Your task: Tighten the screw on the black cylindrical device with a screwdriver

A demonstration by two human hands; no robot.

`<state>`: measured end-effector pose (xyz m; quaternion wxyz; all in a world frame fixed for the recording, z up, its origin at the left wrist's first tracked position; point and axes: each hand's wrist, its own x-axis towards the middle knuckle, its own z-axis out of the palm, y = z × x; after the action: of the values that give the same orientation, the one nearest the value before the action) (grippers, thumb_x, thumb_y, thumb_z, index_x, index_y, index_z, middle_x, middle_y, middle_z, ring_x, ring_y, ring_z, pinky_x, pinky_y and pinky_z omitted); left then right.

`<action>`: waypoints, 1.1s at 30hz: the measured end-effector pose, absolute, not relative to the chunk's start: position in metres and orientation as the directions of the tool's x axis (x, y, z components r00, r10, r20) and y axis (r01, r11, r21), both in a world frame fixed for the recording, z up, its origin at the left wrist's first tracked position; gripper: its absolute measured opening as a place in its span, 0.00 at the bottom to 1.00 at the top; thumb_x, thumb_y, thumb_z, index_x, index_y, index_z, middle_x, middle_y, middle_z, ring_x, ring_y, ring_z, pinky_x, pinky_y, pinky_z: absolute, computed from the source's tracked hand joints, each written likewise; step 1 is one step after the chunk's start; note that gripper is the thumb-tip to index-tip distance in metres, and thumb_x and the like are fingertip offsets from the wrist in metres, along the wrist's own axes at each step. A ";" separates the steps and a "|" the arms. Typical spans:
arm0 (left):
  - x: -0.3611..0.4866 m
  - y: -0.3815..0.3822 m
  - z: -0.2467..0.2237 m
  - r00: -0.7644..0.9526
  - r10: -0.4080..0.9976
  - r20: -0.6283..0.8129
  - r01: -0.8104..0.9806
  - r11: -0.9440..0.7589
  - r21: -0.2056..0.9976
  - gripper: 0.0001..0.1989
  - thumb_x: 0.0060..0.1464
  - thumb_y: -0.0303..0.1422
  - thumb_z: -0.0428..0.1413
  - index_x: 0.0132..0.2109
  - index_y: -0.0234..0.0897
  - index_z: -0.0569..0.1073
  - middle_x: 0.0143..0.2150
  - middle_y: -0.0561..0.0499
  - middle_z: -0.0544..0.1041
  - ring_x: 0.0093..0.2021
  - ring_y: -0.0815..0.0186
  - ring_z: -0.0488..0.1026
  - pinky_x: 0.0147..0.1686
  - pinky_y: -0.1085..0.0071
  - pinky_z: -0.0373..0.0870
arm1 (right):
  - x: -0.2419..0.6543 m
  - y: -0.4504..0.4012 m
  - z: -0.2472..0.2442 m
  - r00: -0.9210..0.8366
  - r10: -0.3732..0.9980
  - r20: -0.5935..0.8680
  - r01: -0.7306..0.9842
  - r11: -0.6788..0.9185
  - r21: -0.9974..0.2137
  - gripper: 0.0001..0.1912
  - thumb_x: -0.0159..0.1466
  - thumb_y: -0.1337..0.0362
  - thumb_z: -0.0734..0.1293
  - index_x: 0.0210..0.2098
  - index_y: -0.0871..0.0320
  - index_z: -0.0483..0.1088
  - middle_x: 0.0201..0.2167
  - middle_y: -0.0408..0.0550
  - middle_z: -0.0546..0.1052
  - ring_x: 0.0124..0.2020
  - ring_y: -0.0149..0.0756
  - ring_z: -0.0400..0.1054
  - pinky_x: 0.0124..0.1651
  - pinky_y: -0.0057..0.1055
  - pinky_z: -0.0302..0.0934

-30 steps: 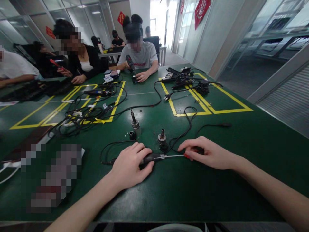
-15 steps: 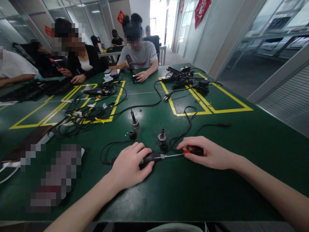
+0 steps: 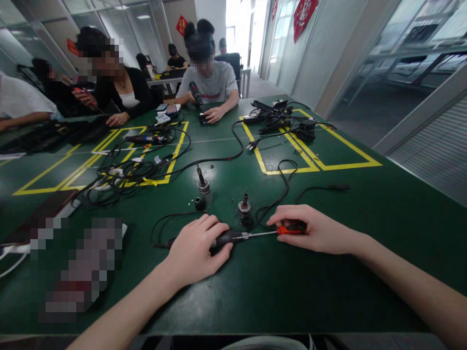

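My left hand [image 3: 200, 250] presses a black corded handheld tool [image 3: 229, 238] down on the green table, fingers wrapped over its body. Its front end points right. My right hand [image 3: 310, 228] grips a screwdriver [image 3: 288, 229] by its red-and-black handle, between thumb and fingers. The metal shaft runs left, its tip at the front end of the black tool. Whether the tip sits in a screw is too small to tell. Just behind the tool stand a metal cylindrical part with a shaft [image 3: 244, 206] and a small black ring [image 3: 247, 221].
A taller metal part [image 3: 204, 189] and a black collar [image 3: 199, 203] stand farther left. Tangled black cables [image 3: 120, 175] lie at left, more tools [image 3: 272, 116] at back right. A blurred flat object [image 3: 83, 267] is at front left. A co-worker [image 3: 207, 82] sits opposite with a power tool.
The screwdriver handle has turned in my right fingers, showing more of its red side. My left hand stays on the black tool. A co-worker at left has raised a red-handled tool.
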<state>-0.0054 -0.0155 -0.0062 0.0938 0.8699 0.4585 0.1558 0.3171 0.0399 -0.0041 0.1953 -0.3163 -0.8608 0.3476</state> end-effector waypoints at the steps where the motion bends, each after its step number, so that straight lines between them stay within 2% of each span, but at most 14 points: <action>1: -0.005 -0.016 -0.006 0.531 0.827 0.186 0.768 -0.563 0.306 0.10 0.65 0.34 0.60 0.51 0.39 0.80 0.44 0.49 0.81 0.44 0.57 0.78 0.42 0.61 0.76 | 0.317 0.040 -0.005 -0.731 0.671 0.124 0.404 0.572 -0.714 0.13 0.70 0.57 0.72 0.50 0.56 0.81 0.39 0.49 0.83 0.34 0.37 0.75 0.39 0.32 0.69; 4: -0.005 -0.016 -0.006 0.531 0.825 0.193 0.767 -0.565 0.306 0.10 0.66 0.34 0.60 0.52 0.39 0.80 0.44 0.48 0.81 0.44 0.57 0.78 0.42 0.62 0.76 | 0.315 0.039 -0.004 -0.726 0.674 0.133 0.406 0.576 -0.709 0.13 0.72 0.57 0.70 0.50 0.56 0.81 0.39 0.50 0.84 0.35 0.38 0.76 0.40 0.33 0.69; 10: -0.004 -0.016 -0.005 0.534 0.824 0.190 0.765 -0.566 0.307 0.10 0.66 0.34 0.60 0.51 0.39 0.80 0.44 0.49 0.81 0.44 0.57 0.78 0.43 0.60 0.78 | 0.312 0.036 0.000 -0.729 0.680 0.078 0.420 0.535 -0.733 0.18 0.77 0.55 0.62 0.51 0.58 0.81 0.30 0.48 0.82 0.28 0.37 0.73 0.33 0.31 0.65; 16: -0.005 -0.016 -0.005 0.527 0.832 0.174 0.774 -0.554 0.306 0.10 0.66 0.34 0.60 0.52 0.39 0.80 0.45 0.48 0.81 0.44 0.57 0.78 0.44 0.61 0.78 | 0.316 0.036 0.003 -0.693 0.713 0.110 0.413 0.517 -0.750 0.14 0.71 0.57 0.68 0.50 0.56 0.81 0.42 0.52 0.85 0.37 0.41 0.78 0.41 0.35 0.72; 21: -0.005 -0.017 -0.005 0.528 0.832 0.173 0.775 -0.555 0.304 0.11 0.66 0.34 0.60 0.52 0.39 0.80 0.45 0.48 0.81 0.44 0.57 0.78 0.44 0.61 0.78 | 0.315 0.037 0.004 -0.703 0.703 0.105 0.418 0.528 -0.739 0.14 0.70 0.55 0.71 0.50 0.55 0.81 0.42 0.50 0.85 0.36 0.39 0.77 0.41 0.35 0.71; 27: -0.005 -0.017 -0.005 0.528 0.831 0.174 0.772 -0.555 0.310 0.10 0.66 0.33 0.60 0.52 0.39 0.80 0.45 0.48 0.81 0.44 0.57 0.78 0.44 0.61 0.78 | 0.312 0.037 0.003 -0.704 0.709 0.048 0.446 0.494 -0.747 0.20 0.77 0.54 0.62 0.51 0.58 0.81 0.30 0.47 0.82 0.27 0.35 0.72 0.33 0.30 0.64; 33: -0.005 -0.016 -0.005 0.525 0.833 0.176 0.776 -0.554 0.301 0.10 0.65 0.33 0.60 0.52 0.40 0.80 0.44 0.48 0.81 0.44 0.57 0.78 0.44 0.61 0.78 | 0.313 0.037 0.000 -0.703 0.706 0.089 0.419 0.511 -0.750 0.18 0.75 0.54 0.65 0.50 0.58 0.81 0.29 0.45 0.81 0.28 0.35 0.72 0.33 0.30 0.63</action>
<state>-0.0049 -0.0165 -0.0048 0.0930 0.8684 0.4632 0.1507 0.3128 0.0370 0.0004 0.1959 -0.3322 -0.8469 0.3661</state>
